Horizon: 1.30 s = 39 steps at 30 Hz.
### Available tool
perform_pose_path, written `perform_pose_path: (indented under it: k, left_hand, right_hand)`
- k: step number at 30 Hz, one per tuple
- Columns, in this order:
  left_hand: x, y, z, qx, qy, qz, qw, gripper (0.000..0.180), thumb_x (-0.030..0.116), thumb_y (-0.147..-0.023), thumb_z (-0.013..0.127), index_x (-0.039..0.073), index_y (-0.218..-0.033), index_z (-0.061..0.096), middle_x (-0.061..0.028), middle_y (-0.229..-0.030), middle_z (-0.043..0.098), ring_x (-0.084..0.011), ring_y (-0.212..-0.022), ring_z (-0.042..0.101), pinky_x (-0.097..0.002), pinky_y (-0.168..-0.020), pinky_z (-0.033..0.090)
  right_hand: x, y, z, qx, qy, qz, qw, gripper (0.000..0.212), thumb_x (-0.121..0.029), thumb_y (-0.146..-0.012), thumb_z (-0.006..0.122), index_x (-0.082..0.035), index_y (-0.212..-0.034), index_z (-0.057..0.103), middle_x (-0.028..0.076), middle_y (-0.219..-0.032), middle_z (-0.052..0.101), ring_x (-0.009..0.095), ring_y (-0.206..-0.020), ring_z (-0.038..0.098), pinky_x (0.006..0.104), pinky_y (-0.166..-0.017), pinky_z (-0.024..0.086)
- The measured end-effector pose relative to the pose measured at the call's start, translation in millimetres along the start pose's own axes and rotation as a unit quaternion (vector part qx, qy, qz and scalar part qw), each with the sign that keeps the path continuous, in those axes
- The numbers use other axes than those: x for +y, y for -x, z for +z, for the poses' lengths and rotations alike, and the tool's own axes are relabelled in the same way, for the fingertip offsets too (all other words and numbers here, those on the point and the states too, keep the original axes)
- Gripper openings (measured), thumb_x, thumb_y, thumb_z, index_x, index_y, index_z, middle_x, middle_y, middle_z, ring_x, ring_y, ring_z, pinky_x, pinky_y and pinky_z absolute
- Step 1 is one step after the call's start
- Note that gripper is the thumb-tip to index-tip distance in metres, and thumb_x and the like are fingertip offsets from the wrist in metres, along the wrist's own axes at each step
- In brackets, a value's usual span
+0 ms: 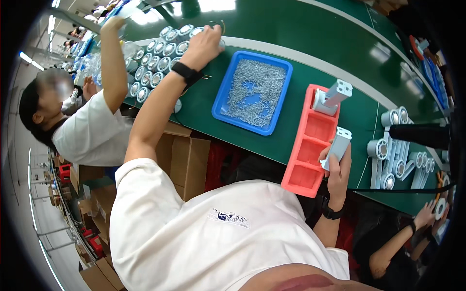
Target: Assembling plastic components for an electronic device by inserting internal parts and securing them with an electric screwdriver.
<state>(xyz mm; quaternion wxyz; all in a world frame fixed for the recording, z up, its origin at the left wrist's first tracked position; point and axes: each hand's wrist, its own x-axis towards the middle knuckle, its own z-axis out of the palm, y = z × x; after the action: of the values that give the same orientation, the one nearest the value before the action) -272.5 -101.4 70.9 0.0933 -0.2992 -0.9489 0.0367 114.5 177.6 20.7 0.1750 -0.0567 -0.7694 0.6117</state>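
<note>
My left hand [203, 47] reaches to the far end of a cluster of round silver motor-like parts [156, 63]. Its fingers curl down over one of these parts, mostly hidden beneath them, and thin wires stick out near the fingertips. In my right hand [339, 173] is a pale grey plastic housing [338, 145], a hollow block held upright over the edge of the red compartment tray [301, 186]. A second grey housing with a round end [335, 94] stands in that tray's far compartment.
A blue tray [217, 112] of small metal pieces lies between my hands. Grey arm-shaped assemblies [388, 162] rest at right, near a dark rod [420, 136]. A co-worker [92, 126] sits at left; another person's hands [427, 213] work at lower right. Cardboard boxes [196, 165] stand below the table.
</note>
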Motion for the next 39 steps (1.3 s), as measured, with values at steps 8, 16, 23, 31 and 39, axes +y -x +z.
perform_pose_path:
  k: [8, 16, 23, 31, 39]
  left_hand:
    - [135.3, 138.7, -77.4, -0.083, 0.648, 0.003, 0.757, 0.052, 0.002, -0.077, 0.082, 0.000, -0.125, 0.063, -0.0111, -0.121, 0.062, -0.0079, -0.093, 0.064, -0.0226, -0.070, 0.055]
    - [254.8, 132.6, -14.1, 0.036, 0.540, 0.130, 0.831, 0.058, 0.002, -0.077, 0.081, 0.006, -0.132, 0.063, -0.0117, -0.126, 0.061, -0.0260, -0.101, 0.065, -0.0328, -0.082, 0.058]
    - [242.2, 131.5, -28.4, 0.028, 0.456, 0.140, 0.878, 0.051, 0.003, -0.080, 0.079, 0.009, -0.129, 0.065, -0.0112, -0.123, 0.062, -0.0269, -0.099, 0.065, -0.0323, -0.082, 0.058]
    - [241.7, 114.6, -17.8, -0.086, 0.703, 0.124, 0.695, 0.022, 0.001, -0.087, 0.070, 0.002, -0.110, 0.073, -0.0120, -0.096, 0.068, -0.0256, -0.078, 0.067, -0.0319, -0.069, 0.056]
    - [239.2, 109.8, -25.7, -0.098, 0.707, 0.107, 0.692, 0.014, -0.002, -0.088, 0.068, -0.002, -0.101, 0.074, -0.0142, -0.078, 0.065, -0.0247, -0.065, 0.061, -0.0321, -0.061, 0.050]
  right_hand:
    - [-2.8, 0.1, -13.9, 0.003, -0.182, 0.131, 0.974, 0.042, -0.026, -0.095, 0.055, 0.002, -0.126, 0.048, 0.012, -0.095, 0.066, 0.012, -0.069, 0.060, 0.0252, -0.059, 0.049]
    - [1.8, 11.3, -21.7, 0.010, -0.206, 0.146, 0.968, 0.047, -0.025, -0.094, 0.062, 0.005, -0.129, 0.051, 0.014, -0.104, 0.067, 0.015, -0.075, 0.066, 0.0264, -0.063, 0.053]
    - [-0.5, 11.9, -22.1, 0.077, -0.180, 0.149, 0.969, 0.055, -0.029, -0.091, 0.074, 0.006, -0.129, 0.055, 0.015, -0.110, 0.067, 0.015, -0.078, 0.066, 0.0260, -0.065, 0.053]
    - [-20.0, -26.7, -10.5, 0.136, -0.195, 0.066, 0.969, 0.055, -0.024, -0.090, 0.076, 0.007, -0.130, 0.056, 0.014, -0.110, 0.068, 0.017, -0.077, 0.066, 0.0263, -0.065, 0.054]
    - [-33.2, -58.3, -14.7, 0.068, -0.148, 0.023, 0.986, 0.048, -0.015, -0.088, 0.077, 0.008, -0.126, 0.058, 0.016, -0.112, 0.069, 0.018, -0.082, 0.069, 0.0279, -0.071, 0.055]
